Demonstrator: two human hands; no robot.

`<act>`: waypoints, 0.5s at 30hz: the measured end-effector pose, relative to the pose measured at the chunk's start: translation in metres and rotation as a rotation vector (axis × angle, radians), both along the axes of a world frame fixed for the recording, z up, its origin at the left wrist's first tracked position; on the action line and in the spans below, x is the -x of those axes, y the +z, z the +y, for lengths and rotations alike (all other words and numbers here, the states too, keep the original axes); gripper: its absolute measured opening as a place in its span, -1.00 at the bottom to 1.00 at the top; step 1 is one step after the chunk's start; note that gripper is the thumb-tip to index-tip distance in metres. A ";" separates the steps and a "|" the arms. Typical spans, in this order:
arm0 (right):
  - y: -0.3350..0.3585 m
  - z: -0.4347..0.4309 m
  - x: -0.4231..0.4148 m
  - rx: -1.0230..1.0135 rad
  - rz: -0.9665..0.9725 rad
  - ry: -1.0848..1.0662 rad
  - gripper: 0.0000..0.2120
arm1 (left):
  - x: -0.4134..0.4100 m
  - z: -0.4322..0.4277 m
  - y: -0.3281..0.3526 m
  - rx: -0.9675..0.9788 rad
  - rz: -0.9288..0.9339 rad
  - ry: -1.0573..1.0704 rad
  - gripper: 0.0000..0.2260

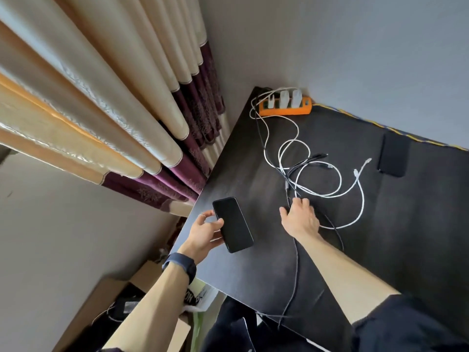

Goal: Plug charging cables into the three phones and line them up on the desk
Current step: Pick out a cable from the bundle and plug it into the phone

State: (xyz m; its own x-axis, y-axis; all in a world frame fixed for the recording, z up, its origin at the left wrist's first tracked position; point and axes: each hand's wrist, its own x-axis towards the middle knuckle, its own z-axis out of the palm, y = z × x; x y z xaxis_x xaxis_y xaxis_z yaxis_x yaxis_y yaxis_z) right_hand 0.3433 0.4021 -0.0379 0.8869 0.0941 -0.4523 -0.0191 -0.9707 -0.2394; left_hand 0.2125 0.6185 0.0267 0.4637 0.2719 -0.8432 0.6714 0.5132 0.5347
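Dark desk (418, 224): orange power strip (285, 109), tangled cables (317, 179), phone (392, 154).

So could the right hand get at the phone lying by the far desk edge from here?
Probably yes: the right hand is free over the cables, and only bare desk and loose cable separate it from that phone.

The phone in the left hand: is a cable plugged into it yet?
No. The phone held by the left hand shows no cable at either end; the cables lie loose beyond it on the desk.
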 end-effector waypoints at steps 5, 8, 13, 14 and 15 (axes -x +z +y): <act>-0.006 0.041 -0.047 0.062 -0.010 -0.065 -0.55 | -0.027 0.030 -0.014 0.012 -0.013 -0.069 -0.78; -0.013 0.046 -0.054 0.041 0.043 -0.100 -0.65 | -0.033 0.044 -0.019 0.037 -0.011 -0.092 -0.77; 0.030 0.024 -0.058 -0.373 0.062 -0.435 -0.79 | -0.036 0.057 -0.024 0.106 -0.014 -0.098 -0.71; 0.048 0.014 -0.062 -0.477 0.035 -0.517 -0.80 | -0.039 0.058 -0.023 0.122 -0.012 -0.098 -0.69; 0.068 0.006 -0.065 -0.595 0.024 -0.591 -0.79 | -0.041 0.058 -0.022 0.136 -0.014 -0.101 -0.68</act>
State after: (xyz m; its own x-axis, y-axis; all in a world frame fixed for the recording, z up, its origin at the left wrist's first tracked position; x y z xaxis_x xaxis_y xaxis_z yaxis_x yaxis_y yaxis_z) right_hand 0.4087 0.4078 0.0297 0.8559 -0.1546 -0.4934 -0.4967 -0.5111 -0.7015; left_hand 0.2532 0.6765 0.0042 0.4945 0.1070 -0.8626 0.7162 0.5121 0.4741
